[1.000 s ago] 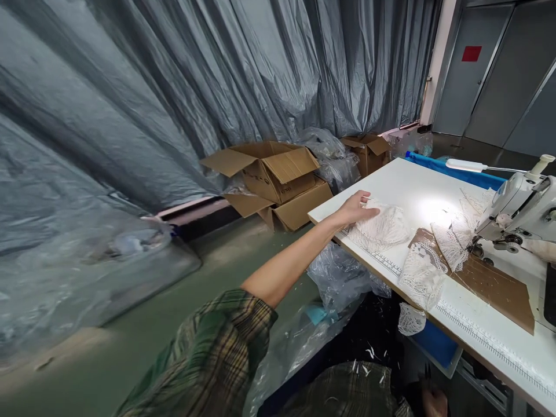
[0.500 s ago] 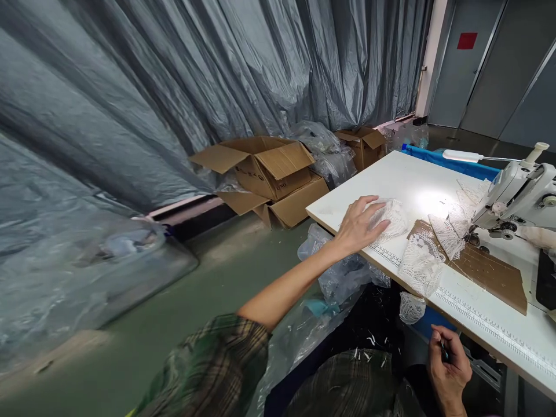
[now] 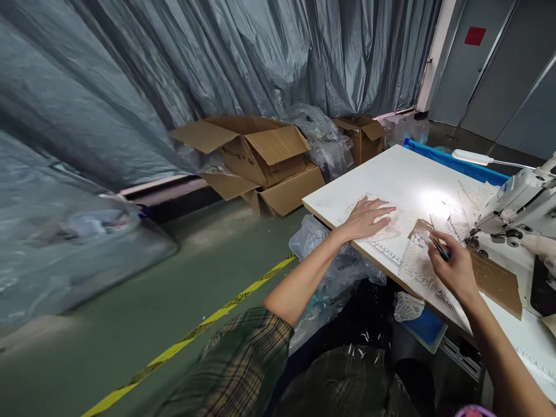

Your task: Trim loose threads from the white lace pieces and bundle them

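Observation:
My left hand (image 3: 367, 217) lies flat with fingers spread on a piece of white lace (image 3: 393, 229) near the left part of the white sewing table (image 3: 386, 168). My right hand (image 3: 454, 263) is closed around a small dark, blue-marked tool (image 3: 442, 250); its exact kind is not clear. Under and beside that hand, a longer lace strip (image 3: 419, 260) runs over the ruler-marked edge, and its end (image 3: 408, 306) hangs below the tabletop. More lace (image 3: 456, 223) reaches the needle area of the sewing machine (image 3: 512, 202).
A brown board (image 3: 497, 284) lies before the machine, lit by a lamp (image 3: 472, 156). Open cardboard boxes (image 3: 269, 156) and clear plastic bags (image 3: 324, 142) stand by the grey curtain (image 3: 243, 63). Yellow tape (image 3: 204, 324) crosses the floor. A blue bin (image 3: 428, 329) sits under the table.
My right hand has risen from below the table edge to above the lace strip, tool still in it. My left hand has flattened and spread on its lace.

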`<state>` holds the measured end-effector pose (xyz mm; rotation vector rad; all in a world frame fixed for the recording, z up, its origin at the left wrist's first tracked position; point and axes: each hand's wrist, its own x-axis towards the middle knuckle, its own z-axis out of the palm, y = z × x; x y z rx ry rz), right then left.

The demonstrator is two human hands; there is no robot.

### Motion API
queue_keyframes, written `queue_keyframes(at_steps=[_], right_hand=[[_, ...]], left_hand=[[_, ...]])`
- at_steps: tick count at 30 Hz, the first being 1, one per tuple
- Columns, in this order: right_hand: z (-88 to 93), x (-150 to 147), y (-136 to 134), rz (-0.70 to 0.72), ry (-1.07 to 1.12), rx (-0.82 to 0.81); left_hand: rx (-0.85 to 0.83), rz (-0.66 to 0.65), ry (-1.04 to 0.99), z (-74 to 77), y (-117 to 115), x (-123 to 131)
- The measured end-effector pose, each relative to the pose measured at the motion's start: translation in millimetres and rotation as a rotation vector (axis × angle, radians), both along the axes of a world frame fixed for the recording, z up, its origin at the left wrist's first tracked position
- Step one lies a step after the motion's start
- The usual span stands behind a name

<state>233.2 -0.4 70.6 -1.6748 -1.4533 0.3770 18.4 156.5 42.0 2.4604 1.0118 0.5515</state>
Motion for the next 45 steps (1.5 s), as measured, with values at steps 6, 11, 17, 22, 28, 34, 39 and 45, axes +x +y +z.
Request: queue_keyframes(at_steps=[6,11,17,22,28,34,39,45], right_hand=[[-10.1,-1.5,76.9,0.127,-0.095,-0.199],[-8.1,-2.3,78.5,0.209,-0.027,-0.256],[14.6,-1.8,37.8,0.343,0.125,-0.383],[12.6,-4.3,20.7,0.259,0.161,-0.371],[5.0,-2.9,39.8,0.105,0.165,-0.262],[-2.9,-8.0,69.0,0.181,-0.063,-0.184],[2.2,-4.0,64.9,0.234,-0.165,-0.202],[3.5,-4.3,49.9,0.229,0.042,-0.259]], left_hand=[[0.018,0.031,-0.036,-2.5,-1.0,5.5],[0.041,0.023,-0.028,-4.4,-1.1,4.4],[0.088,0.007,-0.037,-6.3,-2.1,3.5],[0.124,0.009,-0.025,-7.6,-1.2,4.1],[0.139,0.028,0.063,-1.0,-5.2,4.8],[0.168,0.031,0.064,-1.1,-5.7,4.6],[0.219,0.025,0.035,-6.6,-5.8,4.2],[0.505,-0.024,-0.105,7.9,-12.9,7.7]])
